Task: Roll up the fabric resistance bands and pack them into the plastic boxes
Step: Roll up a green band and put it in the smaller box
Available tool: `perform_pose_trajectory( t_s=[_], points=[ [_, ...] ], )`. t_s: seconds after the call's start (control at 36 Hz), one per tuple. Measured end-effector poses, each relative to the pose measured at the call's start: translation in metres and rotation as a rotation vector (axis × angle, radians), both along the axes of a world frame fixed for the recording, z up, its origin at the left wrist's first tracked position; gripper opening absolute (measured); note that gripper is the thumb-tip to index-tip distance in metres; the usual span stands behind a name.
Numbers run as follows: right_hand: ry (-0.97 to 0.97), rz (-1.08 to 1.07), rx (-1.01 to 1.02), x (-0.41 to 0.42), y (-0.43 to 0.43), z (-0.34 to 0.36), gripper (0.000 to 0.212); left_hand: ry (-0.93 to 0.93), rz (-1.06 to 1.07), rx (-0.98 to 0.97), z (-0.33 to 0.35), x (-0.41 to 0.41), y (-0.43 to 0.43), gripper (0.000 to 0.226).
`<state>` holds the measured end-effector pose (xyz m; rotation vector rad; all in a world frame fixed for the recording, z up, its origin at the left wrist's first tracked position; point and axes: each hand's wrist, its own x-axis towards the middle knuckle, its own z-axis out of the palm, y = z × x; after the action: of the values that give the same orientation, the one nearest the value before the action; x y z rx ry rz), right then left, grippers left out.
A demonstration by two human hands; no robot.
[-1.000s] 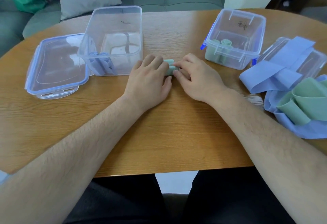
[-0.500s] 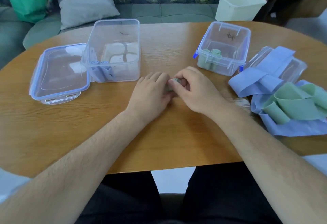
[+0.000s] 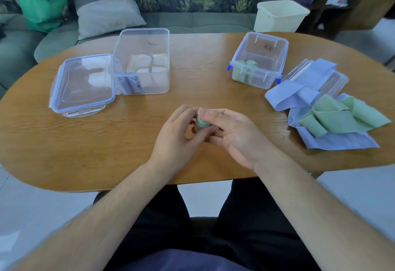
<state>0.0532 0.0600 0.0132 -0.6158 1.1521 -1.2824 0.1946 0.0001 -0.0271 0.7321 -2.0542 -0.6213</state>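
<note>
Above the desk (image 3: 128, 142) centre, left hand (image 3: 177, 140) and right hand (image 3: 233, 136) both gripped the rolled green band (image 3: 201, 122), well short of the right box (image 3: 259, 61) holding green rolls. Risk: slackened pinch lets the roll spring loose.

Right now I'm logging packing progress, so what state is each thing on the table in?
Green roll: rolled, held upright between both hands.
Left hand: gripping the roll.
Right hand: gripping the roll.
Right box: open, green rolls standing inside.
Left box: open, blue rolls inside.
Left lid: off, flat on table.
Loose bands: unrolled, piled.
</note>
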Motion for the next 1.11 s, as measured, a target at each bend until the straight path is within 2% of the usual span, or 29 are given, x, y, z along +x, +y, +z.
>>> perform_pose_trajectory(
  t_s=[0.17,0.36,0.56,0.81,0.92,1.11],
  points=[
    [-0.069,0.101,0.033,-0.01,-0.003,-0.005,0.064,-0.027,-0.031,-0.01,-0.006,0.002,-0.005,0.027],
    [-0.108,0.163,0.053,-0.012,-0.006,-0.009,0.045,-0.038,-0.03,-0.009,-0.01,0.003,-0.006,0.029],
    [-0.108,0.136,0.057,-0.013,-0.005,-0.011,0.059,-0.018,-0.047,0.013,-0.008,0.001,-0.002,0.034],
    [-0.1,0.051,-0.003,-0.006,-0.002,-0.01,0.05,0.007,-0.021,0.017,-0.004,0.0,0.002,0.03],
    [-0.12,0.034,-0.012,-0.003,-0.003,-0.008,0.066,0.028,0.011,0.099,-0.003,0.0,0.005,0.031],
    [-0.163,0.12,0.0,-0.007,-0.003,-0.008,0.063,0.024,0.036,0.068,-0.003,0.002,0.004,0.024]
  ],
)
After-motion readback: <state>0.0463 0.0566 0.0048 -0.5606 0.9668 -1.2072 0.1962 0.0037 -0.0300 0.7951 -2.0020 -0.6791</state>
